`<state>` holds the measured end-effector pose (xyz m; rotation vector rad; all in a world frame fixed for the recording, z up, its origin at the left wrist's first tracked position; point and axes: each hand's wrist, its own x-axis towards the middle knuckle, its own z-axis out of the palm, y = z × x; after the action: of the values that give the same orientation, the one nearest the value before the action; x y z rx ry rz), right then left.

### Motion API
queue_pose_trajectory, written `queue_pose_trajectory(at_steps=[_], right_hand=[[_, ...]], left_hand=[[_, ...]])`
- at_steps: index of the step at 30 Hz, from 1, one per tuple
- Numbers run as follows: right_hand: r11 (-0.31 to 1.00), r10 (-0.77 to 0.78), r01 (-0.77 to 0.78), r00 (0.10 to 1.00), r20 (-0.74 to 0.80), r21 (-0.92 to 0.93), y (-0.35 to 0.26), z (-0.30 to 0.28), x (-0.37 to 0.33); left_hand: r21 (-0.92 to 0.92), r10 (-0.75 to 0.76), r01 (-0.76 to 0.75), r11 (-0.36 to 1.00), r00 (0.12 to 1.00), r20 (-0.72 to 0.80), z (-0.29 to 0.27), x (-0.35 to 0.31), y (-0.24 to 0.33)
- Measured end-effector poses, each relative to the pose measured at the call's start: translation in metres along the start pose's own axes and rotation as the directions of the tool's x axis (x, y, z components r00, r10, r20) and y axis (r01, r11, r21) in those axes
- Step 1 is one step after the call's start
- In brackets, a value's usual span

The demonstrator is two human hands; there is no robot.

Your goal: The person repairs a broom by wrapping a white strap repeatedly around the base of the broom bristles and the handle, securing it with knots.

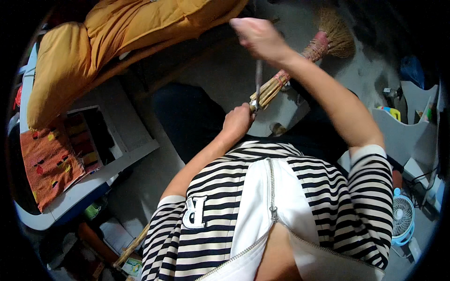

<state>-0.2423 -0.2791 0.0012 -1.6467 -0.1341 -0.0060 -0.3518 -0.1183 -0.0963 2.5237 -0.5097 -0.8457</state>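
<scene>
The broom lies slantwise across the upper middle of the frame, its bristles spreading at upper right and its bundled stalks pointing down toward the centre. Pink binding wraps it just below the bristles, and a narrower pink band circles the stalks lower down.

The left hand, at the centre of the frame, is curled closed around the broom's lower end. The right hand is raised at upper centre, blurred, its fingers bent inward. A grey strip runs straight between this hand and the broom's lower end; the blur hides whether the fingers grip it. The right forearm crosses in front of part of the broom.

Dark trousers show behind the left hand, and a striped shirt fills the lower middle. A yellow cushion sits at upper left, above a patterned orange cloth. At right are a grey rack and, below it, a blue fan.
</scene>
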Motion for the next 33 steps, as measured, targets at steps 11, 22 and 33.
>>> queue_pose_trajectory(at_steps=[11,22,33], right_hand=[[0.924,0.295,-0.283,0.955,-0.008,0.258,0.030,0.005,0.026],[0.849,0.097,0.036,0.970,0.222,-0.527,-0.019,-0.063,-0.038],[0.493,-0.024,0.141,0.989,0.149,-0.858,-0.125,-0.163,0.037]], left_hand=[[-0.150,-0.118,0.093,0.984,0.978,-0.172,-0.002,0.009,0.000],[-0.798,0.006,-0.134,0.588,0.987,-0.162,-0.003,0.064,-0.005],[-0.903,0.195,-0.139,0.406,0.979,-0.062,-0.032,0.064,-0.004]])
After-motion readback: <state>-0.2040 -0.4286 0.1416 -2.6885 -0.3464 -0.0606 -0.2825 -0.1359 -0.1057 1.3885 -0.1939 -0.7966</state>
